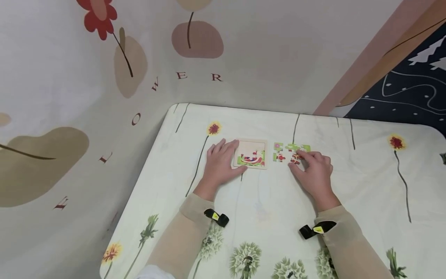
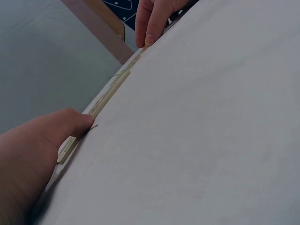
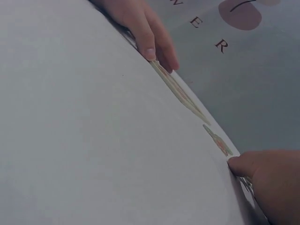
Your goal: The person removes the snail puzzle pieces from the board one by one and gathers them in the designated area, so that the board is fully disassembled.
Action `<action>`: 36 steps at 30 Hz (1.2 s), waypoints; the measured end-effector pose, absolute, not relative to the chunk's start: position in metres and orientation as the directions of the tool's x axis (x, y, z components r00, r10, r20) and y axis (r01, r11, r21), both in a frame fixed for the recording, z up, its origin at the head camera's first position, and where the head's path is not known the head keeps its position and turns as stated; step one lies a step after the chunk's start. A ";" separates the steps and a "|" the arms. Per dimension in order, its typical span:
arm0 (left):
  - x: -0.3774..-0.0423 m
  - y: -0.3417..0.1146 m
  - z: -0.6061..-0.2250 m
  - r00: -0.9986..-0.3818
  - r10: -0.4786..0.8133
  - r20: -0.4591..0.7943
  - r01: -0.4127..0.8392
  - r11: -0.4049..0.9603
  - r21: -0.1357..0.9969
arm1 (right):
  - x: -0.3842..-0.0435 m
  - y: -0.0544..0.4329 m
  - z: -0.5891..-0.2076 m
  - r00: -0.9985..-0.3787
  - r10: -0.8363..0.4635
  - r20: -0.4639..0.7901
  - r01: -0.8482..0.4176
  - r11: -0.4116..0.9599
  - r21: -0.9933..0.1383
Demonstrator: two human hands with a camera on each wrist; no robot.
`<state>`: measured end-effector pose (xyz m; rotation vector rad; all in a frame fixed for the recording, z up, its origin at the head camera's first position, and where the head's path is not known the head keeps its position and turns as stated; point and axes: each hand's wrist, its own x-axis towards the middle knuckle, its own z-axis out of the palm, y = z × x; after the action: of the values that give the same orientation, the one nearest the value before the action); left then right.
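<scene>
A square wooden puzzle tray [image 1: 251, 144] lies on the table, its lower part filled with a colorful picture. My left hand [image 1: 223, 159] holds its left side, thumb at the near edge and fingers toward the far corner. In the left wrist view that thumb [image 2: 82, 124] presses the tray's side. Loose puzzle pieces [image 1: 279, 157] lie flat just right of the tray, green with red parts. Over their right end, my right hand [image 1: 315, 174] pinches a puzzle piece [image 1: 295, 158] between thumb and forefinger. The fingers partly hide this piece, which is at table level among the others.
A white cloth [image 1: 265, 205] printed with flowers and stems covers the table. Behind it and to the left hang patterned fabric walls [image 1: 268, 62]. Dark fabric with white trees [image 1: 404, 89] is at the far right. Each wrist wears a small black camera on a strap [image 1: 216, 217].
</scene>
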<state>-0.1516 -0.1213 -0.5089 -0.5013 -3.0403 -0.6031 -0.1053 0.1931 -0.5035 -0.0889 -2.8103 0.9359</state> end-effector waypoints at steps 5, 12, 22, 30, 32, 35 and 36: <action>-0.151 -0.122 -0.510 -0.946 0.317 0.065 0.318 0.873 0.369 | -0.106 0.192 -0.503 -0.983 0.116 0.143 0.007 0.801 -0.598; -0.152 -0.122 -0.510 -0.944 0.324 0.063 0.324 0.875 0.360 | -0.106 0.192 -0.504 -0.984 0.117 0.137 0.013 0.804 -0.595; -0.151 -0.122 -0.508 -0.946 0.320 0.053 0.317 0.877 0.362 | -0.105 0.191 -0.506 -0.984 0.115 0.137 0.012 0.805 -0.593; -0.151 -0.122 -0.509 -0.945 0.323 0.052 0.319 0.879 0.355 | -0.105 0.191 -0.505 -0.984 0.112 0.141 0.006 0.802 -0.598; -0.151 -0.122 -0.509 -0.944 0.324 0.054 0.322 0.879 0.352 | -0.105 0.191 -0.505 -0.984 0.112 0.141 0.006 0.802 -0.598; -0.151 -0.122 -0.509 -0.943 0.327 0.058 0.326 0.878 0.351 | -0.105 0.191 -0.505 -0.984 0.114 0.138 0.009 0.801 -0.598; -0.151 -0.122 -0.509 -0.943 0.328 0.059 0.327 0.878 0.350 | -0.105 0.191 -0.504 -0.984 0.114 0.137 0.010 0.801 -0.598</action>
<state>-0.1515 -0.1224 -0.5092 -0.5314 -3.0458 -0.5678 -0.1050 0.1909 -0.5045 -0.0977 -2.8221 0.9353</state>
